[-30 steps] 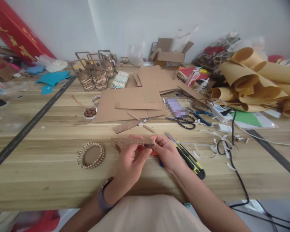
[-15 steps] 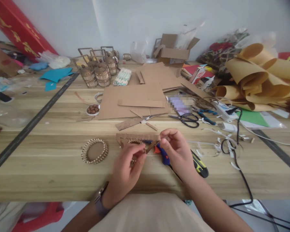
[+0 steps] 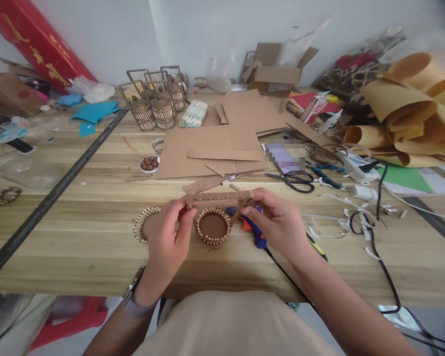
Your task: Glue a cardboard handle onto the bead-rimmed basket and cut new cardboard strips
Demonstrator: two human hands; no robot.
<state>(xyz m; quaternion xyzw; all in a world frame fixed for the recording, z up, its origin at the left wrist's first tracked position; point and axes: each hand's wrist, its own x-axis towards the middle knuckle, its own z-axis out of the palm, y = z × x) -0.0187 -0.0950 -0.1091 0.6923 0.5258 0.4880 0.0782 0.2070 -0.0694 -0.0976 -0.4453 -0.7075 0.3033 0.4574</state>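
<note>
Both hands hold a cardboard handle frame (image 3: pixel 219 199), a long strip with legs slanting down at its ends. My left hand (image 3: pixel 171 230) pinches its left end, and my right hand (image 3: pixel 276 220) pinches the right end at a corner. Behind and below the strip lies a round basket-like ring (image 3: pixel 213 226) with a brown base and beaded-looking stick edging. A second such ring (image 3: pixel 143 225) sits to the left, partly hidden by my left hand. A blue glue gun (image 3: pixel 258 236) with an orange trigger rests beside my right hand.
Cardboard sheets (image 3: pixel 207 138), black scissors (image 3: pixel 294 181) and a bowl of brown balls (image 3: pixel 149 163) lie beyond my hands. Finished-looking striped containers (image 3: pixel 163 111) stand at the back. Rolled brown paper (image 3: pixel 404 109) and a black cable (image 3: pixel 383 267) are at the right. A cutter (image 3: pixel 317 247) lies by my right forearm.
My left hand has moved left from the middle of the frame to its left end, uncovering the round ring. My right hand still grips the right end. The view has shifted slightly.
</note>
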